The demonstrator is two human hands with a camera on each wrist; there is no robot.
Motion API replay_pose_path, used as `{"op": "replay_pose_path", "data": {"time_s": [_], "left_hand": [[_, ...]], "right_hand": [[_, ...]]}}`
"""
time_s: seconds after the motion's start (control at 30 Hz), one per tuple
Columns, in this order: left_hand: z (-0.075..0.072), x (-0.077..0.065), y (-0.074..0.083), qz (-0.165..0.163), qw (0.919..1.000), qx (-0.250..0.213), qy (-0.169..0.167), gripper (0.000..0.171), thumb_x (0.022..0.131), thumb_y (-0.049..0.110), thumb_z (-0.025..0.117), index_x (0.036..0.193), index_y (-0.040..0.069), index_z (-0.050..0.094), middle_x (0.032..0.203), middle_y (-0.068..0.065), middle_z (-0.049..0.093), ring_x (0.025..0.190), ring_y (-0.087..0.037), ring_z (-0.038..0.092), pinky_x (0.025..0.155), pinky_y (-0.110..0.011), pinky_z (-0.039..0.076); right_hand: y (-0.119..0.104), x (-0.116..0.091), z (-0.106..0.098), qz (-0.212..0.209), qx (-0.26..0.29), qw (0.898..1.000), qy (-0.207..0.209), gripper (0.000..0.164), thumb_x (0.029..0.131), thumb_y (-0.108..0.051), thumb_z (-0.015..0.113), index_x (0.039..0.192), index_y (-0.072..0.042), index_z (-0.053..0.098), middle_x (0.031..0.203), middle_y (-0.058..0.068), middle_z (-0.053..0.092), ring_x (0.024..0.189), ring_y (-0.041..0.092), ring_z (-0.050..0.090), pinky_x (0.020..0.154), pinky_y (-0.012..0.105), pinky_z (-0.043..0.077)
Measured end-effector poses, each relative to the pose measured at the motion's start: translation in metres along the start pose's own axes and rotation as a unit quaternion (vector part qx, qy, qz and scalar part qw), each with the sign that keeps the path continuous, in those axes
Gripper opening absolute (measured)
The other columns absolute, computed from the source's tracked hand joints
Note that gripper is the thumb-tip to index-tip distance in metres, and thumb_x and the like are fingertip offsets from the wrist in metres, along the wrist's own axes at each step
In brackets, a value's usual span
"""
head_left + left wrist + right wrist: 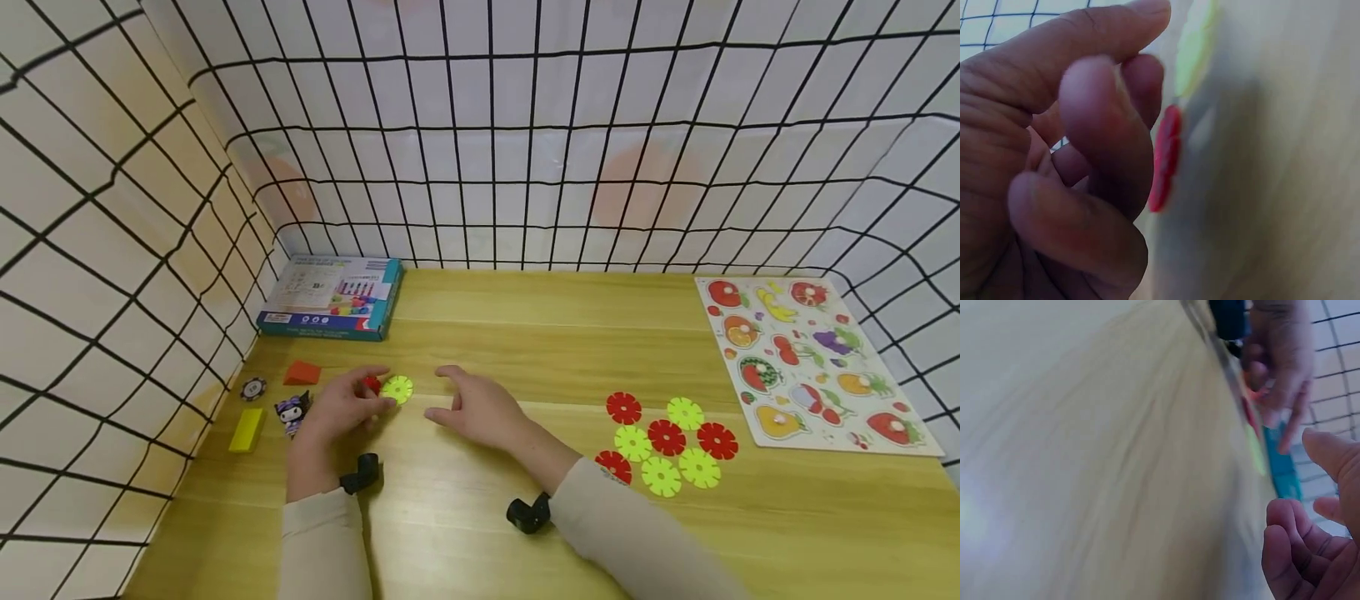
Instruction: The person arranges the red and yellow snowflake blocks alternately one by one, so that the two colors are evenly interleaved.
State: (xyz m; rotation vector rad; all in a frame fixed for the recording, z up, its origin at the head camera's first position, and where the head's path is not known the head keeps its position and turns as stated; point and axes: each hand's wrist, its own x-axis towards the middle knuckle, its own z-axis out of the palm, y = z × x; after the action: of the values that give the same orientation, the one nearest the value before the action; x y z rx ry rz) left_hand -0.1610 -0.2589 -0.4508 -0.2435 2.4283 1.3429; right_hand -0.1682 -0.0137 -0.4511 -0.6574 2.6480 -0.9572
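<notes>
A red disc [372, 384] and, just right of it, a green disc [398, 388] lay at the left hand's [347, 406] loosely bent fingers. The right hand's [483, 408] fingers, parted wide, were right of both. Surface [525, 333] stretched rightward to other discs [666, 437]; beyond the left fingers ran the box's [330, 292] near edge.

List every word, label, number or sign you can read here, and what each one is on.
"SETS OF": likely reading, part of the heading on the box; its remaining print is too small and blurred.
Round chip: markings too small to read.
Fruit board: pictures, no readable words.
Red disc and the yellow-green disc beside it: no lettering visible.
</notes>
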Motion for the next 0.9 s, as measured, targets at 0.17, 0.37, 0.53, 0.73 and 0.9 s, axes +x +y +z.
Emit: {"op": "replay_pose_path", "data": {"time_s": [0.17,0.37,0.53,0.73,0.9], "left_hand": [[0.009,0.002,0.001,-0.037,0.9978,-0.050,-0.022,0.059,0.077,0.022,0.076,0.129,0.035,0.052,0.093,-0.015,0.053,0.059,-0.026,0.059,0.056,-0.031,0.051],[0.012,0.003,-0.001,-0.041,0.9971,-0.053,-0.035,0.060,0.080,0.020,0.073,0.131,0.036,0.048,0.086,-0.016,0.059,0.058,-0.027,0.059,0.054,-0.031,0.050],[0.011,0.004,-0.003,-0.024,0.9971,-0.052,-0.050,0.057,0.084,0.018,0.069,0.134,0.030,0.045,0.083,-0.014,0.062,0.059,-0.026,0.059,0.056,-0.032,0.052],[0.010,0.004,-0.004,-0.013,0.9986,-0.021,-0.047,0.051,0.086,0.018,0.067,0.133,0.024,0.047,0.081,-0.013,0.060,0.059,-0.024,0.060,0.054,-0.033,0.051],[0.015,0.006,-0.002,-0.008,0.9983,-0.021,-0.053,0.051,0.086,0.019,0.066,0.133,0.023,0.047,0.080,-0.013,0.060,0.058,-0.024,0.060,0.053,-0.033,0.051]], "right_hand": [[0.026,-0.039,-0.036,0.021,0.001,0.999,0.039,0.064,0.080,-0.051,0.066,0.133,-0.021,0.047,0.072,-0.010,0.054,0.053,0.010,0.049,0.050,0.028,0.043],[0.074,-0.084,-0.071,0.064,-0.011,0.995,0.076,0.056,0.080,-0.047,0.068,0.126,-0.020,0.053,0.075,-0.008,0.054,0.049,0.012,0.046,0.045,0.028,0.040],[0.115,-0.108,-0.096,0.086,-0.046,0.991,0.091,0.050,0.080,-0.041,0.070,0.121,-0.014,0.058,0.071,-0.004,0.052,0.053,0.013,0.045,0.047,0.028,0.039],[0.150,-0.123,-0.115,0.109,-0.051,0.989,0.092,0.049,0.081,-0.039,0.069,0.120,-0.011,0.059,0.074,-0.001,0.052,0.054,0.015,0.044,0.048,0.029,0.037],[0.163,-0.130,-0.119,0.107,-0.059,0.989,0.078,0.048,0.081,-0.040,0.070,0.118,-0.011,0.062,0.071,-0.001,0.050,0.056,0.015,0.041,0.051,0.029,0.035]]}}
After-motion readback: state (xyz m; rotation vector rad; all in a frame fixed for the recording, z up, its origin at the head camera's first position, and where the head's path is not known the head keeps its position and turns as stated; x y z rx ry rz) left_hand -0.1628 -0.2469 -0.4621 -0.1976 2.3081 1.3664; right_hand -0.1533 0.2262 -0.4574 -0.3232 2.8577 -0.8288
